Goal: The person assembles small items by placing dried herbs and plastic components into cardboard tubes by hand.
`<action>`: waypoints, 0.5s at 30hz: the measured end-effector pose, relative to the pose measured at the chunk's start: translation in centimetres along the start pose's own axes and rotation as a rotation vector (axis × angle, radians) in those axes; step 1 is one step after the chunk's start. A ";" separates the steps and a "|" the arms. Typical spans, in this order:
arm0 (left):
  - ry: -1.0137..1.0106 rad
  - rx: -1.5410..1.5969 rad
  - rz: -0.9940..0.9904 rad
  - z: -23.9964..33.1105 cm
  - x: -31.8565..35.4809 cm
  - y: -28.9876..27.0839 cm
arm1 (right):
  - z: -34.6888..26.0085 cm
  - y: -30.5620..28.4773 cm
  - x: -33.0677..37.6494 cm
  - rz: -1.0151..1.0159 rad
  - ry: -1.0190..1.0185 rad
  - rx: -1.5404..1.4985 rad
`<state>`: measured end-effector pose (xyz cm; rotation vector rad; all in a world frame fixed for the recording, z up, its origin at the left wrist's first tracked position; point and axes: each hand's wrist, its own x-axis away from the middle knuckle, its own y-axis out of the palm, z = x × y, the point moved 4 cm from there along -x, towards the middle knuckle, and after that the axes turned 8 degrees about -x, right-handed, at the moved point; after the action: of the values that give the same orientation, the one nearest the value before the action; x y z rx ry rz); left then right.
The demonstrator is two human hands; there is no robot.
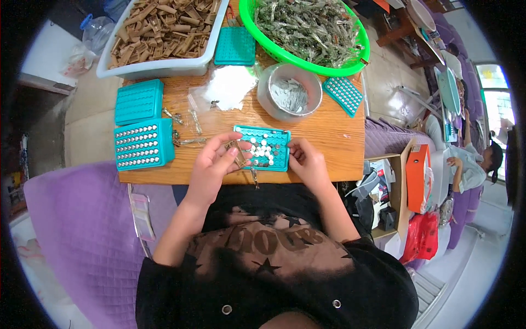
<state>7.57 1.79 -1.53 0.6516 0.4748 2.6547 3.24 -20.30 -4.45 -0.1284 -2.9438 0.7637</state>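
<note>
A small brown plastic casing (239,156) sits between the thumb and fingers of my left hand (215,160), over the left side of a teal tray (281,163). Round silver button cells (263,148) lie loose in that tray, some of them darker. At the tray's right edge is my right hand (308,162), its thumb and fingertips pressed together; whatever they hold is too small to make out. A thin wired piece (255,176) hangs over the table's front edge just below the tray.
Left on the wooden table (334,148), a teal tray (143,145) holds rows of button cells beside stacked teal trays (138,101). Behind stand a bin of brown casings (107,66), a tub of metal strips (267,98) and a green basket (307,64). Another person (471,164) sits far right.
</note>
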 end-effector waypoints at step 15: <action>-0.009 -0.011 -0.048 -0.8 1.0 0.1 | -1.0 -0.8 0.9 -0.051 -0.117 0.088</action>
<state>6.32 2.00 -1.77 0.6407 0.4675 2.6068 2.39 -20.42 -3.07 -0.0028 -3.0023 0.9210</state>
